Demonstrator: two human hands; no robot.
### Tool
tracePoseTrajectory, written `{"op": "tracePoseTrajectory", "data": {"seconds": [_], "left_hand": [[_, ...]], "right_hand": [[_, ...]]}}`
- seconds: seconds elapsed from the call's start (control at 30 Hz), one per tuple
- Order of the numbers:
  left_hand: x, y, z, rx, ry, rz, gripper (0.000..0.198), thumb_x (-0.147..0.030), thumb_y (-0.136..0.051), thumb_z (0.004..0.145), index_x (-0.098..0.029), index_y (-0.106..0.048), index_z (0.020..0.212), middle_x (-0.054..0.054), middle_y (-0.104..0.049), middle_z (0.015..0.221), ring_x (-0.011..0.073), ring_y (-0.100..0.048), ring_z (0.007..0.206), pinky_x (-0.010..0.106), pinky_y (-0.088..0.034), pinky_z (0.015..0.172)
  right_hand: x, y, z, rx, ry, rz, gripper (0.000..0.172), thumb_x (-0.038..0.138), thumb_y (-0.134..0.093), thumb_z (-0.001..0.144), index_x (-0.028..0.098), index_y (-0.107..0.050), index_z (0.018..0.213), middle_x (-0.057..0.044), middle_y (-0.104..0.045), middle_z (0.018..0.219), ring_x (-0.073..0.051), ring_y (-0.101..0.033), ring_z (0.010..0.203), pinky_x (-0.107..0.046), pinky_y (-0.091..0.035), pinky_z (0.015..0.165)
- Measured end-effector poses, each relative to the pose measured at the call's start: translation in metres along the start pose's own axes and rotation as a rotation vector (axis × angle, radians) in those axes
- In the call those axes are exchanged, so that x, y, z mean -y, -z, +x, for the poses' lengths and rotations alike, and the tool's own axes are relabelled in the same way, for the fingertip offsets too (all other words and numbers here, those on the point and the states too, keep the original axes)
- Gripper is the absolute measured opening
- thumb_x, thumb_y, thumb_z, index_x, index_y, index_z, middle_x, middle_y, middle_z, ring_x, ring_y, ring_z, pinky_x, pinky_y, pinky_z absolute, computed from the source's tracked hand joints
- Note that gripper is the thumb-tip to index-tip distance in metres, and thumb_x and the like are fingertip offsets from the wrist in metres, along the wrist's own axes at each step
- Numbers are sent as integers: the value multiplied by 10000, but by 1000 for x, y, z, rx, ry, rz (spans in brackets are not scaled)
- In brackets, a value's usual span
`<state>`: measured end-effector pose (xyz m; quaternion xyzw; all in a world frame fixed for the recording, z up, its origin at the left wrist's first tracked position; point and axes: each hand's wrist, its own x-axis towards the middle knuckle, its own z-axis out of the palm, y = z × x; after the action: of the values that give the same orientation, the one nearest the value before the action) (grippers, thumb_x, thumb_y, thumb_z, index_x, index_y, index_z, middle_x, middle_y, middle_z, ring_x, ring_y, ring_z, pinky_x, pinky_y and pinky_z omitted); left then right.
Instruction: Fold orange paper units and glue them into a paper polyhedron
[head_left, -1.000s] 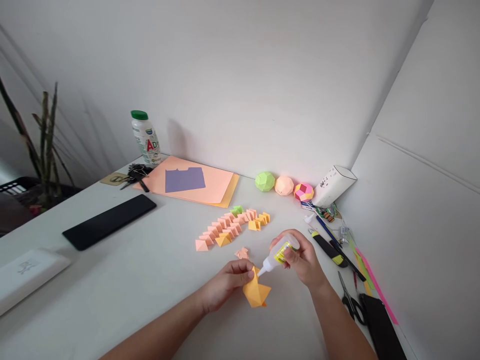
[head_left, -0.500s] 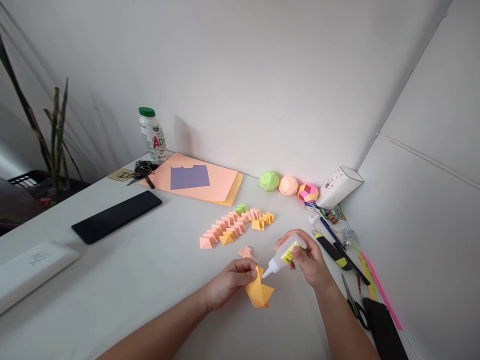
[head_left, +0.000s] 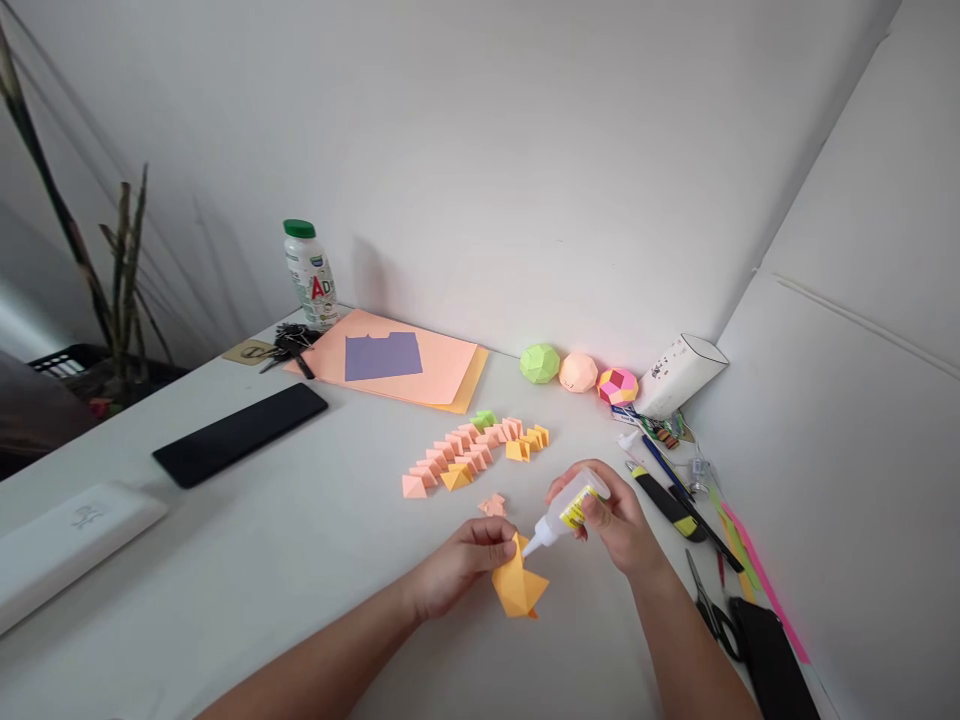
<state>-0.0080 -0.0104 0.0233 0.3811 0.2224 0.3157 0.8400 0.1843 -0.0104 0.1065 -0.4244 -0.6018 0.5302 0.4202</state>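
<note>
Between the thumb and fingers of my left hand (head_left: 469, 560) is a folded orange paper piece (head_left: 517, 588) with pointed flaps. My right hand (head_left: 611, 520) grips a clear glue bottle (head_left: 566, 510) with a yellow label, tilted so its white nozzle meets the upper edge of the orange paper. Whether glue is coming out is too small to tell. Just beyond my left fingers lies a small crumpled-looking pink paper piece (head_left: 493, 505). Farther back, rows of folded pink paper units (head_left: 450, 450) stand with a few orange units (head_left: 527, 443) and green ones (head_left: 484, 419).
Three paper balls, the green one (head_left: 539, 363) leftmost, sit against the wall. Along the right lie a box cutter (head_left: 664, 503), scissors (head_left: 712, 605) and a black phone-like object (head_left: 772, 655). Paper sheets (head_left: 442, 375), a white bottle (head_left: 311, 275) and a black slab (head_left: 240, 433) are left.
The glue bottle has shifted slightly left and down, bringing its nozzle closer against the orange paper. My left hand keeps its hold; the whole view has shifted a little.
</note>
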Motion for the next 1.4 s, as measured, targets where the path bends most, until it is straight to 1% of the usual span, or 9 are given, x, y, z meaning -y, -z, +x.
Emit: {"op": "tracePoseTrajectory", "data": {"seconds": [0.07, 0.27, 0.47, 0.9, 1.13, 1.4], "left_hand": [[0, 0, 0, -1, -2, 3, 216, -348, -674, 718, -142, -625, 676, -5, -513, 659, 116, -438, 621, 258, -325, 650], [-2, 0, 0, -4, 1, 11, 220, -350, -681, 705, -147, -617, 649, -5, -508, 662, 118, -425, 620, 261, -323, 645], [-3, -1, -1, -7, 4, 10, 219, -345, -679, 702, -148, -610, 638, -7, -494, 661, 118, -412, 621, 259, -315, 641], [-5, -2, -2, -4, 12, 27, 226, -367, -664, 710, -147, -627, 669, 5, -517, 680, 134, -449, 636, 284, -349, 679], [-3, 0, -1, 7, 0, 25, 221, -352, -673, 701, -150, -609, 639, 6, -516, 675, 130, -441, 630, 275, -339, 665], [-5, 0, -1, 25, 1, 42, 227, -363, -670, 695, -151, -620, 629, 11, -540, 651, 143, -470, 625, 291, -356, 668]], "right_hand": [[1, 0, -1, 12, -6, 8, 288, 459, -586, 806, 184, -550, 885, -61, -611, 836, -98, -468, 530, -237, -379, 461], [0, -3, 0, -60, 44, -14, 289, 454, -583, 809, 180, -560, 901, -76, -618, 869, -112, -495, 566, -239, -411, 466], [1, -4, 0, -74, 54, -25, 285, 457, -581, 805, 189, -553, 897, -80, -619, 876, -133, -500, 584, -252, -417, 466], [5, -3, -4, 29, -7, 6, 292, 457, -607, 789, 192, -537, 890, -65, -624, 851, -108, -466, 539, -243, -385, 474], [2, -3, -2, -57, 37, -5, 294, 467, -576, 807, 192, -547, 906, -76, -621, 879, -125, -490, 561, -253, -409, 474], [2, -3, -1, -79, 19, -13, 297, 469, -586, 796, 191, -551, 895, -72, -620, 869, -125, -492, 558, -249, -410, 459]]}}
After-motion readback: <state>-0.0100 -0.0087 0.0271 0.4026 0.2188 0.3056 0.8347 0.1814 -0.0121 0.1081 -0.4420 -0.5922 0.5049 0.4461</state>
